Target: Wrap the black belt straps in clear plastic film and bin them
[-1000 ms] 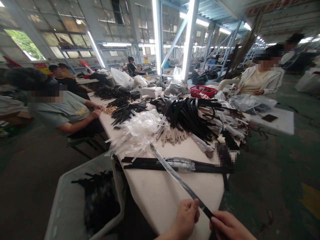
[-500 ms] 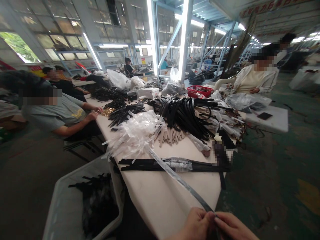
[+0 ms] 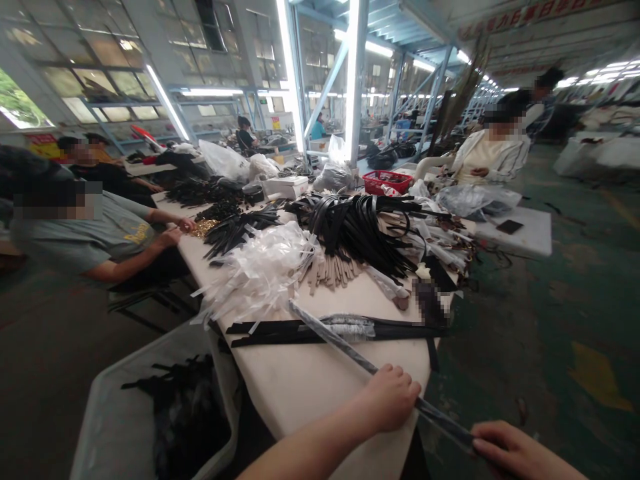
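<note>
A long black strap in a clear plastic sleeve [image 3: 345,345] runs diagonally from the table's middle toward me, past the front right edge. My left hand [image 3: 393,399] is wrapped round it partway along, above the table's edge. Farther down, my right hand [image 3: 505,448] pinches it close to its near end, beyond the table. The strap's far end lies by a heap of clear plastic sleeves [image 3: 273,263]. It crosses over a bundle of flat black straps [image 3: 280,331] lying crosswise on the table.
Behind the sleeves is a pile of black straps [image 3: 345,227]. A red basket [image 3: 387,181] and a white box [image 3: 286,187] stand farther back. At lower left, a white bin [image 3: 105,400] holds black pieces. One co-worker [image 3: 115,223] sits on the left, another [image 3: 493,153] at right.
My hands have moved apart along the strap: the left has gone up onto it and now wraps round it, the right has shifted right. The view has turned slightly right.
</note>
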A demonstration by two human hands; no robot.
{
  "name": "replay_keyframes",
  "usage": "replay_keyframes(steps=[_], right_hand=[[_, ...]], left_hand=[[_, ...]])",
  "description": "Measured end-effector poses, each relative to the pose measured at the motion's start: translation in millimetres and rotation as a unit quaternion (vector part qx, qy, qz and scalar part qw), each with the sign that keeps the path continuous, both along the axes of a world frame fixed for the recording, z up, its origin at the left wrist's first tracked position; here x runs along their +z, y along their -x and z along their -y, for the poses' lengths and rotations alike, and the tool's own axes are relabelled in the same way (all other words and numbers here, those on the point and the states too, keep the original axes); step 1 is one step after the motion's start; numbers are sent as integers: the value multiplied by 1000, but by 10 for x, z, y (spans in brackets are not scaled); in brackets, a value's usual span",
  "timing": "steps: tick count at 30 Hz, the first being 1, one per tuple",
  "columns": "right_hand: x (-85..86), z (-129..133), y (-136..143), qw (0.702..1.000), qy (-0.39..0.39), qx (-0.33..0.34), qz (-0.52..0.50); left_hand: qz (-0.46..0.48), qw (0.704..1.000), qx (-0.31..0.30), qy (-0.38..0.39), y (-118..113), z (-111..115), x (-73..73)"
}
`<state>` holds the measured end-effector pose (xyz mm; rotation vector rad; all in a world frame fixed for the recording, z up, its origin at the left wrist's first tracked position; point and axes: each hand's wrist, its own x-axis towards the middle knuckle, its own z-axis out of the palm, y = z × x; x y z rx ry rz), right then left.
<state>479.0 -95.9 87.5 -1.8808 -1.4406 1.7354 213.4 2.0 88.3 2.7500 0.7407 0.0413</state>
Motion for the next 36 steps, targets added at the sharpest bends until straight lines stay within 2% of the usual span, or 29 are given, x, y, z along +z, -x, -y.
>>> replay_keyframes(steps=[2, 4, 7, 11, 16, 20, 22, 25, 28, 31, 34, 36], right_hand=[[43, -83, 6, 1000, -10, 19, -14], [71, -197, 50, 998, -20, 46, -35], [51, -400, 169, 996, -34, 74, -37], [-7, -639, 437, 993, -58, 106, -7], [-2, -853, 811, 983, -110, 143, 41], [-10, -881, 726, 986, -81, 147, -11], [-34, -868, 609, 987, -55, 144, -34], [-85, -885, 601, 988, -38, 145, -47], [-126, -943, 856, 984, -55, 164, -43], [-119, -993, 1116, 978, -84, 188, -24], [-58, -1067, 1108, 971, -87, 222, -12], [0, -1162, 935, 965, -83, 248, 20]], left_hand=[[-33, 999, -5, 9, -134, -31, -189], [-46, 999, 23, 17, -215, -22, -325], [-52, 996, 68, 17, -233, -16, -397], [-57, 995, 81, 20, -209, -46, -393], [-62, 989, 115, 66, -183, -65, -344], [-18, 990, 139, 30, 78, -153, -215], [-38, 986, 163, 20, 220, -198, -188], [-83, 980, 169, 58, 269, -199, -263], [-74, 982, 156, 82, 147, -117, -380], [-54, 981, 163, 95, 94, -10, -379], [18, 985, 156, 70, 322, 72, -226], [92, 981, 167, 24, 678, 92, -95]])
